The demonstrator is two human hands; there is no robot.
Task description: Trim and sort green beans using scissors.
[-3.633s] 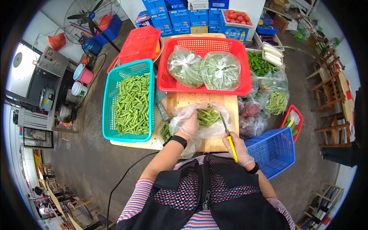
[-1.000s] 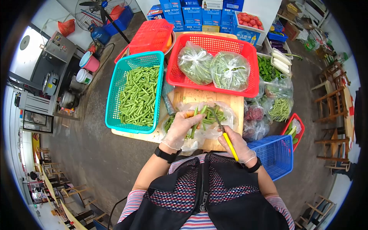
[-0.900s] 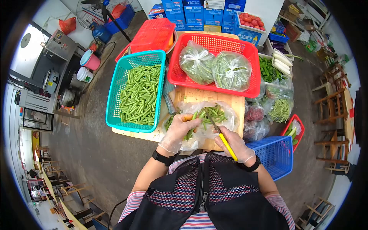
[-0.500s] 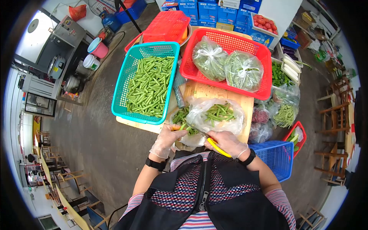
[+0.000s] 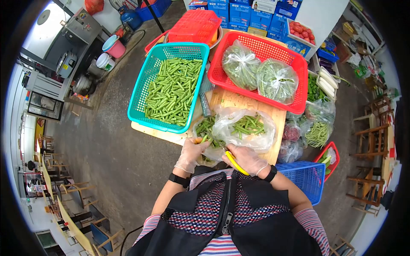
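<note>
My left hand, low centre of frame, is pinched on a green bean whose length runs up-frame. Right hand, just right of it, is clamped on the yellow-handled knife, blade angled up-left toward the bean.

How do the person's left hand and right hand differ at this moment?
The left hand pinches a few green beans in its fingers, while the right hand is closed round a yellow-handled knife. The left hand sits at the left edge of the opened plastic bag; the right hand sits below that bag, at the near edge of the cutting board. Both wear thin clear gloves and a dark wristband.
</note>
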